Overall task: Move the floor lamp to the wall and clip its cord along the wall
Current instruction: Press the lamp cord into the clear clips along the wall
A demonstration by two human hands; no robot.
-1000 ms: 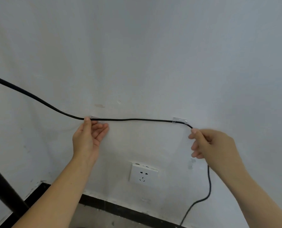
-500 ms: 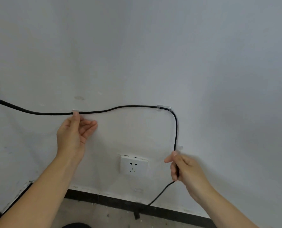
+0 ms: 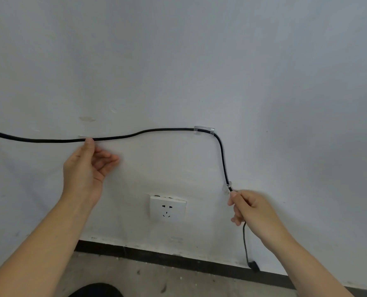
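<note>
A black cord [image 3: 157, 131] runs along the white wall [image 3: 199, 61] from the left edge. It passes a clear clip [image 3: 81, 137] by my left thumb, goes through a second clear clip [image 3: 204, 130], then bends down to a third clear clip [image 3: 228, 185]. My left hand [image 3: 88, 166] presses its thumb against the cord at the first clip, the other fingers spread. My right hand [image 3: 251, 209] pinches the cord just below the third clip. Below that hand the cord hangs to its plug [image 3: 254, 265] at the skirting. The lamp itself is out of view.
A white wall socket [image 3: 167, 207] sits below the cord, between my hands. A black skirting strip [image 3: 157, 257] runs along the foot of the wall above a grey concrete floor [image 3: 178, 281]. A dark shape [image 3: 96, 291] shows at the bottom edge.
My right hand drew the cord down from beside the second clip to the third clip, so the cord now bends downward there. The view shifted right and the lamp pole left the frame.
</note>
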